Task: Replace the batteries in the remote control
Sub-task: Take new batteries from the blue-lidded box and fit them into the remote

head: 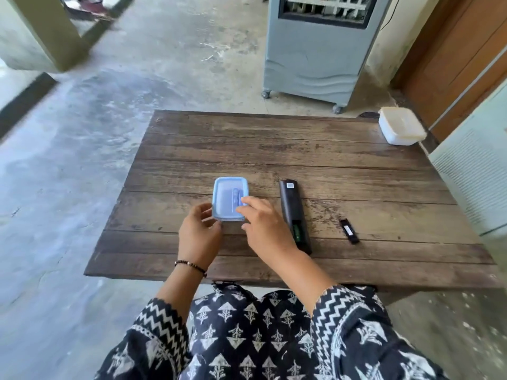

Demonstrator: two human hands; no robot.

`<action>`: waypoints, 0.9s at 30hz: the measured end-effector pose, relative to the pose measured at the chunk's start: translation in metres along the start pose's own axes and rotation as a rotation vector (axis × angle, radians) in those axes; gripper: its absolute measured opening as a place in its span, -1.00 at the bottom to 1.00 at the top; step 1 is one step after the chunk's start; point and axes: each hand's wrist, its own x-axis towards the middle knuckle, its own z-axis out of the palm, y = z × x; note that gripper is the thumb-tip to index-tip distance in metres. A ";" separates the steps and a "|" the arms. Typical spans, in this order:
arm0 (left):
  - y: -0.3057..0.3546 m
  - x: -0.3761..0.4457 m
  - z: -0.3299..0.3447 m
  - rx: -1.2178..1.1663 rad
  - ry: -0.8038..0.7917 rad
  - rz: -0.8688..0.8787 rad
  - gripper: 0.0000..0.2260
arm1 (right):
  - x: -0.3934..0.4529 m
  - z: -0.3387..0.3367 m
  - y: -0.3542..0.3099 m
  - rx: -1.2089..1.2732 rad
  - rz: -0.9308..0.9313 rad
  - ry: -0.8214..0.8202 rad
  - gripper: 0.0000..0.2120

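A small blue container (229,194) with a translucent lid stands on the wooden table (343,149); batteries show dimly through the lid. My left hand (199,234) holds its near left corner between thumb and fingers. My right hand (263,226) has its fingertips on the lid's near right corner, with the thumb at the near edge. To the right, the black remote control (292,204) lies face down with its battery bay open at the near end, and a green battery (296,231) sits inside. The black battery cover (349,231) lies apart, further right.
A white lidded box (400,128) sits at the table's far right corner. A grey air cooler on wheels (315,50) stands on the floor beyond the table. A wooden door (461,50) and a pale appliance (477,171) border the right side.
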 end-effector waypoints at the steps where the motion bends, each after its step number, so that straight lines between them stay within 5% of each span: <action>1: -0.002 0.000 0.000 -0.007 -0.024 0.007 -0.62 | 0.000 0.003 0.000 -0.080 -0.070 0.032 -0.63; 8: -0.016 0.013 -0.015 0.194 -0.154 0.329 -0.14 | -0.002 0.002 0.015 -0.238 -0.385 0.127 -0.90; 12: -0.017 0.021 -0.020 0.218 -0.324 0.429 0.15 | -0.016 -0.003 0.022 -0.232 -0.469 0.074 -0.84; 21: -0.028 0.022 -0.010 0.250 -0.263 0.456 0.12 | -0.013 -0.001 0.026 -0.268 -0.432 0.003 -0.63; 27: -0.028 0.020 -0.009 0.330 -0.211 0.501 0.09 | -0.014 0.001 0.030 -0.273 -0.534 -0.038 -0.80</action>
